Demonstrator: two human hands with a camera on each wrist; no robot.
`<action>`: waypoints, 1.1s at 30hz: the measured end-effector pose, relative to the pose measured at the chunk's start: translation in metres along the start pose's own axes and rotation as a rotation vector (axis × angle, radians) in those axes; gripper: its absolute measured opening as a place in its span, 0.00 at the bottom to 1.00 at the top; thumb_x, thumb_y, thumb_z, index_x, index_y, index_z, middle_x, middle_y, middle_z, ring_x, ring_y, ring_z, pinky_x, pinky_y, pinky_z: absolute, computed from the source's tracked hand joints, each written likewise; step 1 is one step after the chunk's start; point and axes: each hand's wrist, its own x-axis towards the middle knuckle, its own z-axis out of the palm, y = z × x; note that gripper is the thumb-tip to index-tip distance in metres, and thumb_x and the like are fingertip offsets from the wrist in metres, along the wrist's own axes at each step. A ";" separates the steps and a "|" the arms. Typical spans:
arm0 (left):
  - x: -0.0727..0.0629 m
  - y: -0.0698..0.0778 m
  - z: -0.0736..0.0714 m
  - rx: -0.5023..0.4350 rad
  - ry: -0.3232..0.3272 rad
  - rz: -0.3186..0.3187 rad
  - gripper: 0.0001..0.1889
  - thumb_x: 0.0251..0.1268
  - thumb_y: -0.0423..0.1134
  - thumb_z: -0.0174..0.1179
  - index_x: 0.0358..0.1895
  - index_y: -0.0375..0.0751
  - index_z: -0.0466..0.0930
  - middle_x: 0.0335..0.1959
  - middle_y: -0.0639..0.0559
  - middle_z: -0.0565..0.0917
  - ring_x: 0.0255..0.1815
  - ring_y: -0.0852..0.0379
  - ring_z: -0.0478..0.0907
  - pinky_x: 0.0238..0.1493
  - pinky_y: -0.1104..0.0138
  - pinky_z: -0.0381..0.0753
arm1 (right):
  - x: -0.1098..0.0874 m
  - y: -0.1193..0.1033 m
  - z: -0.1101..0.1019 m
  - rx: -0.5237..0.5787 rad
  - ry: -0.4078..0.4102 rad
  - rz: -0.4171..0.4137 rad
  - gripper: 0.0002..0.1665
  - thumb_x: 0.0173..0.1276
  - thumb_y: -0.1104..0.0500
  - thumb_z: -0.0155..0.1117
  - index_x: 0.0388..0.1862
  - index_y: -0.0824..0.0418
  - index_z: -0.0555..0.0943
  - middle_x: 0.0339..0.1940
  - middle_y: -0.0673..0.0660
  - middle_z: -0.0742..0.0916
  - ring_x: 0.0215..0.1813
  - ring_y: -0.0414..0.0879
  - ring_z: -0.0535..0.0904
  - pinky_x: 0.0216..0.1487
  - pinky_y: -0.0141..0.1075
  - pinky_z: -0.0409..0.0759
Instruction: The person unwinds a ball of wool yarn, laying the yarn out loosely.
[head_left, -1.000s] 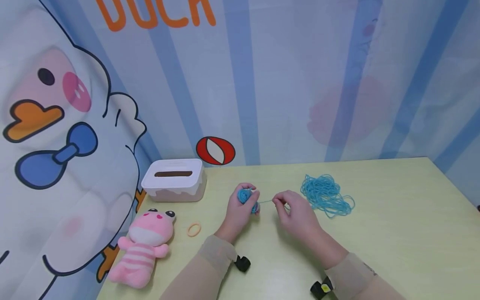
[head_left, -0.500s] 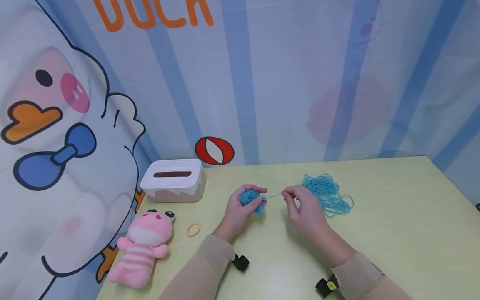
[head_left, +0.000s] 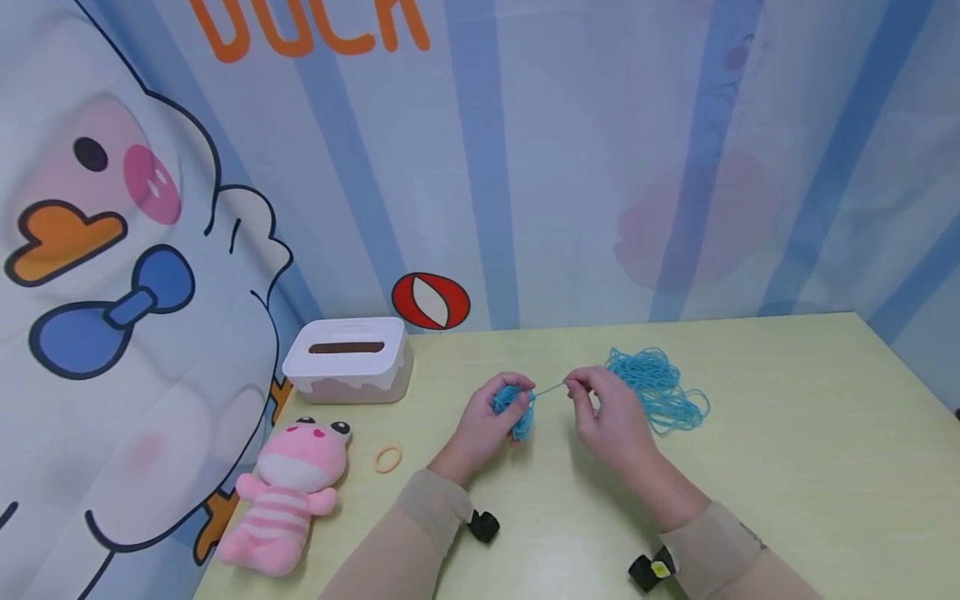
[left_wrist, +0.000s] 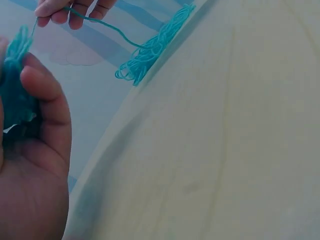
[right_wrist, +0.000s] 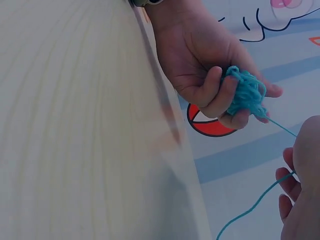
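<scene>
A small wound ball of blue yarn (head_left: 506, 400) is gripped in my left hand (head_left: 478, 423), its fingers and thumb curled round it. The right wrist view shows this yarn ball (right_wrist: 246, 92) with fingers wrapped about its underside. Between thumb and fingertips, my right hand (head_left: 611, 417) pinches the strand (head_left: 551, 389), which runs taut from the ball. Past that hand the strand hangs slack in the left wrist view and leads to a loose heap of yarn (head_left: 656, 387) on the table. The heap lies just behind and right of my right hand.
On the left of the table (head_left: 810, 433) lies a pink striped plush toy (head_left: 281, 500), with a pale orange ring (head_left: 387, 458) beside it. A white-lidded tissue box (head_left: 347, 360) stands at the back left, near a printed curtain (head_left: 555, 167).
The left hand has turned and shifted slightly right with the ball. The right hand has moved a little right and up, still pinching the strand. The heap looks much the same.
</scene>
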 end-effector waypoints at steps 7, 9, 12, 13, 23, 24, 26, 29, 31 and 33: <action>0.002 0.000 -0.001 0.085 -0.033 0.013 0.22 0.67 0.37 0.79 0.60 0.49 0.81 0.72 0.52 0.83 0.74 0.48 0.77 0.81 0.48 0.75 | 0.000 0.001 0.000 -0.009 0.008 -0.001 0.05 0.79 0.67 0.67 0.50 0.65 0.86 0.39 0.59 0.91 0.41 0.52 0.87 0.44 0.50 0.89; 0.002 -0.001 0.000 0.085 -0.004 0.003 0.20 0.69 0.38 0.78 0.59 0.49 0.81 0.71 0.52 0.84 0.73 0.49 0.78 0.81 0.48 0.76 | 0.000 0.001 0.000 -0.012 0.012 -0.012 0.05 0.79 0.67 0.67 0.50 0.65 0.86 0.39 0.58 0.91 0.41 0.52 0.87 0.43 0.51 0.89; 0.002 -0.001 0.001 0.005 0.028 -0.020 0.17 0.74 0.39 0.75 0.59 0.46 0.80 0.65 0.45 0.88 0.64 0.50 0.87 0.73 0.53 0.85 | -0.001 0.000 0.001 -0.017 0.018 -0.015 0.04 0.79 0.67 0.67 0.49 0.64 0.86 0.38 0.57 0.91 0.40 0.51 0.87 0.43 0.50 0.88; 0.002 -0.001 0.001 -0.031 0.031 -0.023 0.16 0.75 0.40 0.73 0.59 0.44 0.80 0.63 0.42 0.89 0.60 0.51 0.90 0.69 0.55 0.88 | -0.001 0.001 0.001 -0.018 0.021 -0.015 0.04 0.79 0.67 0.67 0.49 0.64 0.86 0.38 0.57 0.91 0.40 0.51 0.87 0.43 0.49 0.88; 0.000 0.001 0.001 -0.094 0.025 0.055 0.24 0.83 0.44 0.65 0.76 0.52 0.77 0.50 0.41 0.92 0.44 0.58 0.90 0.51 0.68 0.92 | -0.002 0.001 0.002 -0.006 -0.011 0.024 0.04 0.80 0.66 0.67 0.50 0.64 0.86 0.37 0.56 0.91 0.40 0.50 0.86 0.41 0.48 0.86; 0.000 0.001 0.000 -0.097 0.019 0.065 0.26 0.83 0.43 0.65 0.79 0.56 0.75 0.50 0.41 0.93 0.43 0.57 0.90 0.50 0.68 0.92 | -0.002 0.002 0.002 -0.004 -0.019 0.026 0.05 0.81 0.66 0.66 0.50 0.64 0.86 0.37 0.56 0.91 0.40 0.51 0.86 0.41 0.49 0.86; 0.000 0.001 0.000 -0.099 0.003 0.085 0.27 0.84 0.42 0.64 0.80 0.58 0.74 0.49 0.39 0.93 0.42 0.57 0.90 0.48 0.68 0.92 | -0.003 0.002 0.002 -0.001 -0.031 0.032 0.05 0.81 0.65 0.66 0.50 0.64 0.86 0.38 0.56 0.91 0.40 0.51 0.86 0.41 0.50 0.87; 0.000 -0.001 0.000 -0.101 -0.008 0.086 0.20 0.84 0.41 0.64 0.73 0.49 0.80 0.50 0.37 0.93 0.40 0.56 0.89 0.45 0.67 0.92 | -0.004 0.002 0.002 0.002 -0.041 0.041 0.05 0.81 0.65 0.66 0.50 0.64 0.86 0.38 0.57 0.91 0.40 0.51 0.86 0.42 0.51 0.87; 0.000 -0.001 0.000 -0.085 0.005 0.065 0.15 0.82 0.40 0.67 0.65 0.44 0.83 0.52 0.37 0.92 0.39 0.55 0.89 0.47 0.66 0.92 | -0.004 0.002 0.001 0.004 -0.045 0.053 0.06 0.81 0.65 0.65 0.50 0.64 0.86 0.38 0.57 0.91 0.41 0.51 0.86 0.43 0.51 0.87; 0.000 -0.001 0.000 -0.037 0.042 0.029 0.13 0.77 0.40 0.71 0.59 0.45 0.83 0.54 0.41 0.91 0.42 0.55 0.88 0.51 0.65 0.92 | -0.004 0.003 0.000 0.005 -0.048 0.068 0.06 0.81 0.66 0.65 0.51 0.64 0.87 0.37 0.56 0.91 0.41 0.51 0.86 0.44 0.51 0.87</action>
